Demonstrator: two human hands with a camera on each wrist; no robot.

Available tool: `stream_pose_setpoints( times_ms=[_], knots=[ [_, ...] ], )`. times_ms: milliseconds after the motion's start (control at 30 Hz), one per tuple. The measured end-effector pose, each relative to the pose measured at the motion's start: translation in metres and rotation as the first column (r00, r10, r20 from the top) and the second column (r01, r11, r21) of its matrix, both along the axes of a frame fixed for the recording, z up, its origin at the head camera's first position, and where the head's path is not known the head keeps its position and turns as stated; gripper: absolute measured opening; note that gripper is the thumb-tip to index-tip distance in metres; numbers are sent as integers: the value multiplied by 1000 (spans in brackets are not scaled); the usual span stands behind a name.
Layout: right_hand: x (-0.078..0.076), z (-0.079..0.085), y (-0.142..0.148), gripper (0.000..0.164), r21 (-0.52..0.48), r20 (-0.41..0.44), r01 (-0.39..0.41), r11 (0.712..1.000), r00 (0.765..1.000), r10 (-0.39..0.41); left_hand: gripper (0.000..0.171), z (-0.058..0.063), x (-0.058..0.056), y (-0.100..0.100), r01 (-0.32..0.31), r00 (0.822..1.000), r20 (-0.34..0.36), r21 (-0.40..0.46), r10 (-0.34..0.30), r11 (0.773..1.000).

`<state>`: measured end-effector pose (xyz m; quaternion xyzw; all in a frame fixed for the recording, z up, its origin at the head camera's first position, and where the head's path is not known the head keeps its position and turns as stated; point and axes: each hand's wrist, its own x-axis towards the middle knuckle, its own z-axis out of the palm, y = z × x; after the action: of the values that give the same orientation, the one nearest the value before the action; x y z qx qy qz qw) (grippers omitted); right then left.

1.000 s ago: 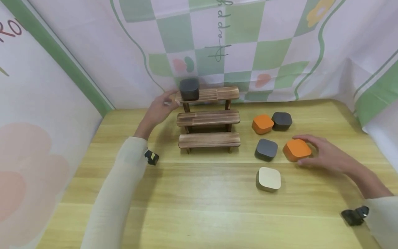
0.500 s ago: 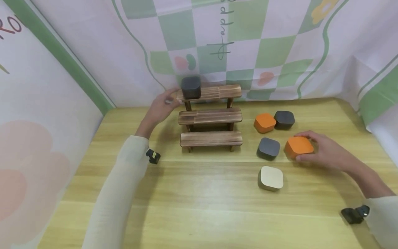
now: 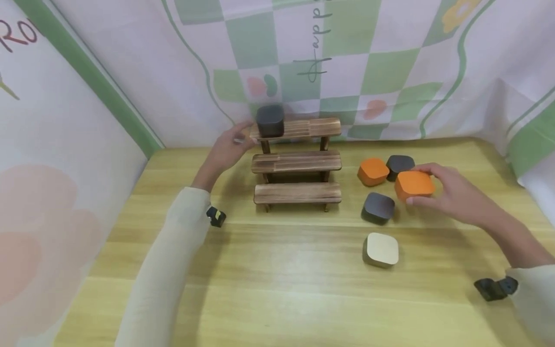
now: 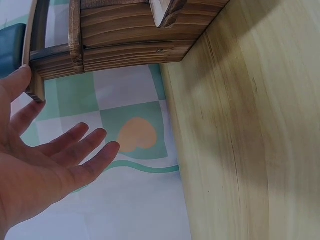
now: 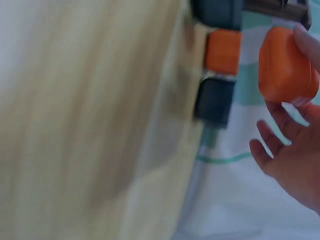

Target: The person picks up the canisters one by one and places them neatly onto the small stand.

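My right hand (image 3: 461,198) pinches an orange rounded-square block (image 3: 414,184) between thumb and fingers. The right wrist view shows this held block (image 5: 285,67) raised off the table. At the left end of a three-tier wooden stand (image 3: 297,193), my left hand (image 3: 226,152) grips the top shelf with thumb and forefinger. Its other fingers (image 4: 82,150) spread loosely in the left wrist view. A black block (image 3: 270,120) sits on the left part of that top shelf.
Right of the stand lie another orange block (image 3: 373,171), a black block (image 3: 400,166) beside it, a dark grey block (image 3: 378,208) and a cream-topped block (image 3: 381,249). A patterned cloth (image 3: 347,77) hangs behind the wooden table (image 3: 282,289).
The right hand has lifted the orange block off the table and carried it slightly away from me. The left hand keeps its grip on the stand. The head view shifts slightly.
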<state>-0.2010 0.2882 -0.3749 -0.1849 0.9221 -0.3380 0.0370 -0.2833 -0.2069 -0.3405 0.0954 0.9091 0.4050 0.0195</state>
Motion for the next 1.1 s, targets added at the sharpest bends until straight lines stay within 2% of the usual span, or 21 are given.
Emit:
stream_pose_setpoints(
  times_ms=[233,433,767,900,1100],
  knots=[
    [-7,24,-32,72,10,-87,-7,1000,996,8,59,0,2,-1,-5,1000,1,-14,5,1000],
    [-21,43,-54,71,4,-164,4,1000,986,-4,59,0,1,0,13,1000,3,-22,-13,1000],
    [-46,71,-92,76,-31,-118,-7,1000,993,3,59,2,-3,3,29,999,-21,-36,-30,999],
    [-55,76,-104,72,-61,-147,-26,998,989,16,59,3,-2,5,20,1000,-8,-31,-21,999],
    [-72,83,-124,74,-58,-137,-50,997,990,42,59,5,1,6,18,1000,-9,-23,-18,1000]
  ],
)
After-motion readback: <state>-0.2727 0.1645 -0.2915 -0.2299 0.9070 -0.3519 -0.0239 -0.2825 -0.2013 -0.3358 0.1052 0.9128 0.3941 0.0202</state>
